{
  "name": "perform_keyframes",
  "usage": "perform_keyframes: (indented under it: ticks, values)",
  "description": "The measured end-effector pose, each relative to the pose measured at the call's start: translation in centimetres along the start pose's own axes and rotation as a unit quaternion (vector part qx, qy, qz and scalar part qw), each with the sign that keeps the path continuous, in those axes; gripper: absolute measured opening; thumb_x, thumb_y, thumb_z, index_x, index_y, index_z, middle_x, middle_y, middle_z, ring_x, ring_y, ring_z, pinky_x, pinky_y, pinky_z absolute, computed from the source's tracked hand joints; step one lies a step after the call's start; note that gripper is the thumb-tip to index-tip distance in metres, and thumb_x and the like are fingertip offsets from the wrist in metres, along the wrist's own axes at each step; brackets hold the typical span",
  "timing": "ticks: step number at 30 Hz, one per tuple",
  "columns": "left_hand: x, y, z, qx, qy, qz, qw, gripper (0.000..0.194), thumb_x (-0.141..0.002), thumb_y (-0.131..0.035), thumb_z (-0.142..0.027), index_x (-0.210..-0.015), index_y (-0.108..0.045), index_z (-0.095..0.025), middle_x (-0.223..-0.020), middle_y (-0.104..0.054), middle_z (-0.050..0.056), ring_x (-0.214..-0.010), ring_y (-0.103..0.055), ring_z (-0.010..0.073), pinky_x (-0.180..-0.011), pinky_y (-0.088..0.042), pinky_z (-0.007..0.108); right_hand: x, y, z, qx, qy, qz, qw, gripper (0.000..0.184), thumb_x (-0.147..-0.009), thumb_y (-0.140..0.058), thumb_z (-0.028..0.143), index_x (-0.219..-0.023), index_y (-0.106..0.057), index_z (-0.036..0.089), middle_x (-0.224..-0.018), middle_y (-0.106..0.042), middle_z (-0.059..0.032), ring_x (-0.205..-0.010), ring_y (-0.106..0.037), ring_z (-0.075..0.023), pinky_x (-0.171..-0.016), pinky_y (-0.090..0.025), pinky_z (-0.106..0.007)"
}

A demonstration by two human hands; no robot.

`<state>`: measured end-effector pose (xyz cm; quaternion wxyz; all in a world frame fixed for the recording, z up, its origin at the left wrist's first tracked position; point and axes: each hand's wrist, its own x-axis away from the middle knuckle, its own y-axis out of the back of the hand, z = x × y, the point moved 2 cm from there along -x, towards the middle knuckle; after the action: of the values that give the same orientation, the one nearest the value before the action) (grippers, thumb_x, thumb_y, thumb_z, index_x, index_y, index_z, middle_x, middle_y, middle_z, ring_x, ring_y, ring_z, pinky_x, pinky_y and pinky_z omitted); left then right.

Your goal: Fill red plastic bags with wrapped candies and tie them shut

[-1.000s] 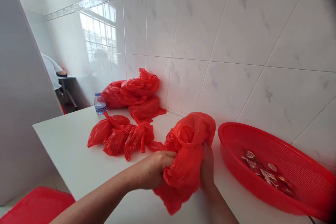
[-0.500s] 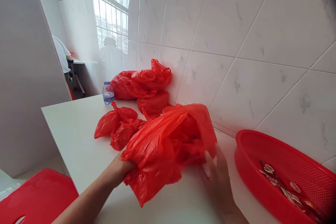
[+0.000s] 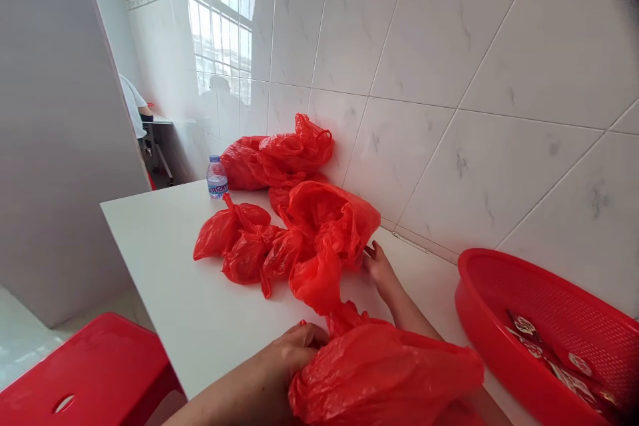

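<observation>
My left hand point(image 3: 297, 353) is closed on a loose red plastic bag point(image 3: 389, 373), which spreads to the right across the near edge of the view and over my right forearm. Reaching beyond it, my right hand point(image 3: 383, 274) touches the right side of an open-mouthed red plastic bag point(image 3: 334, 213). Its visible fingers are apart; the rest are hidden behind the plastic. I cannot tell whether these two bags are joined where they meet. Left of the open bag lie several small knotted red bags point(image 3: 244, 256) with contents I cannot make out.
A water bottle point(image 3: 217, 178) stands at the back of the white table point(image 3: 164, 259), beside larger red bags point(image 3: 279, 153) against the tiled wall. To the right is a red plastic basket point(image 3: 479, 319) holding printed packets point(image 3: 529, 346). A red stool point(image 3: 94, 373) stands at lower left.
The loose bag that covered my left hand has come down toward me and to the right. My left hand now shows, and my right hand has reached forward to the open bag.
</observation>
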<state>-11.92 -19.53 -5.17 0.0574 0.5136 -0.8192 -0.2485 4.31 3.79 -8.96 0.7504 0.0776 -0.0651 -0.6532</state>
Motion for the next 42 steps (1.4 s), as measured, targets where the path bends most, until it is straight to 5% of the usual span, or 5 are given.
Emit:
perform_keyframes:
  ticks: [11,19,24,33,42]
  values:
    - [-2.8,-1.9,0.2,-0.036,-0.085,0.048,0.995,0.030,-0.077,-0.054,-0.006,-0.100,-0.065,-0.022,-0.113,-0.059,0.003,-0.098,-0.059,0.0162,-0.088,-0.046,0.025,12.3,1.4,-0.1,-0.123,-0.024,0.336,0.934,0.073,-0.065,-0.074,0.033,-0.131,-0.044,0.029,-0.123,-0.056,-0.0073,-0.108,-0.056,-0.0233,-0.090,-0.044,-0.036]
    - [-4.7,-0.4,0.6,-0.139,-0.058,0.075,0.986,0.024,-0.064,-0.049,0.001,-0.075,-0.059,-0.018,-0.084,-0.061,-0.002,-0.076,-0.057,0.0118,-0.064,-0.043,0.019,15.4,12.0,-5.3,-0.011,-0.054,0.032,0.998,0.028,-0.066,-0.066,0.043,-0.078,-0.061,0.018,-0.083,-0.067,-0.0068,-0.079,-0.061,-0.0235,-0.069,-0.048,-0.031]
    - [-8.4,3.0,1.8,-0.269,0.003,-0.186,0.945,0.023,-0.067,-0.045,-0.001,-0.078,-0.057,-0.017,-0.084,-0.061,0.001,-0.075,-0.058,0.0136,-0.064,-0.043,0.021,20.4,18.5,-7.9,0.020,-0.077,-0.049,0.996,0.034,-0.064,-0.069,0.051,-0.079,-0.064,0.021,-0.075,-0.064,-0.0041,-0.074,-0.059,-0.0213,-0.068,-0.048,-0.028]
    - [-20.1,3.8,5.5,-0.354,0.142,-0.322,0.866,0.028,-0.083,-0.039,-0.010,-0.106,-0.055,-0.017,-0.121,-0.047,0.017,-0.117,-0.042,0.0316,-0.091,-0.037,0.044,23.0,18.3,-6.0,0.014,-0.073,0.000,0.997,0.032,-0.076,-0.058,0.050,-0.074,-0.054,0.019,-0.067,-0.050,0.0013,-0.058,-0.047,-0.0109,-0.056,-0.042,-0.022]
    - [-22.1,2.8,7.1,-0.356,0.247,-0.322,0.842,0.080,-0.066,-0.065,-0.034,-0.136,-0.029,-0.017,-0.133,-0.034,0.021,-0.124,-0.032,0.0418,-0.093,-0.037,0.053,23.0,18.4,-5.5,0.002,-0.087,-0.004,0.996,0.016,-0.076,-0.056,0.030,-0.087,-0.056,0.018,-0.074,-0.056,0.0010,-0.063,-0.050,-0.0117,-0.050,-0.043,-0.022]
